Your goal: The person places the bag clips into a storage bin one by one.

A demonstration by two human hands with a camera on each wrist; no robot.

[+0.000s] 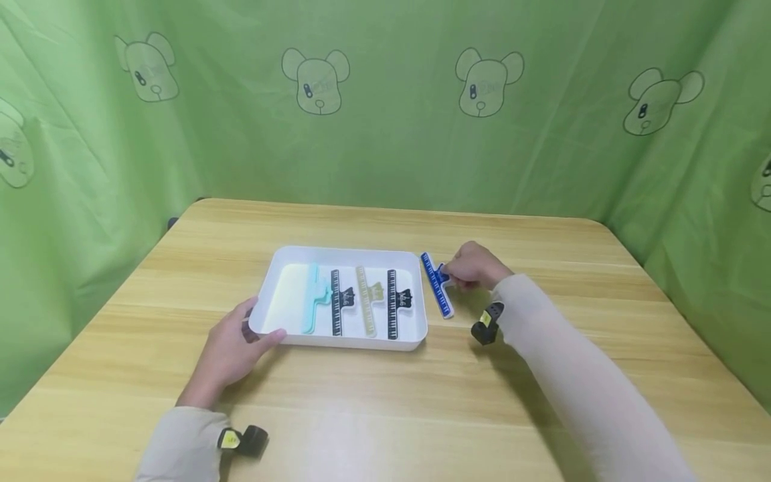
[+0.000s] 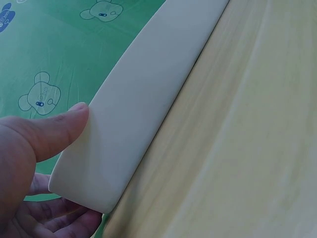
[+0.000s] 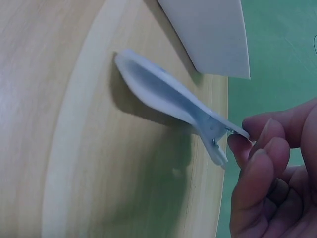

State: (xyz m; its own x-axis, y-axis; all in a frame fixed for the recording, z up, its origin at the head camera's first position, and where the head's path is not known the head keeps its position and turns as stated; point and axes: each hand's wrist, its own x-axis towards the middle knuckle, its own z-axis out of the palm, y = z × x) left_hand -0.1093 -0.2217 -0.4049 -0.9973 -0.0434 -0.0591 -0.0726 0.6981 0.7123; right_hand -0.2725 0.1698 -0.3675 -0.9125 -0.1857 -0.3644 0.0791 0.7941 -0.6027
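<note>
My left hand (image 1: 231, 348) grips the near left corner of a white plastic tray (image 1: 286, 294), thumb on the near wall and fingers round the left side. To the right of the tray, my right hand (image 1: 478, 264) pinches a blue clip (image 1: 435, 284) with a piano-key pattern by one handle, between thumb and fingertips. In the right wrist view the clip (image 3: 158, 89) is seen edge-on, its long jaw tilted over the table. Inside the tray lie a turquoise clip (image 1: 311, 298), a black clip (image 1: 336, 304), a beige clip (image 1: 366, 301) and another black clip (image 1: 393, 304).
The tray stands on a light wood table (image 1: 373, 415). Behind and beside the table hangs a green curtain (image 1: 397, 161) printed with bear heads. A black wrist camera (image 1: 486, 325) sits under the right wrist, another wrist camera (image 1: 253, 442) beside the left.
</note>
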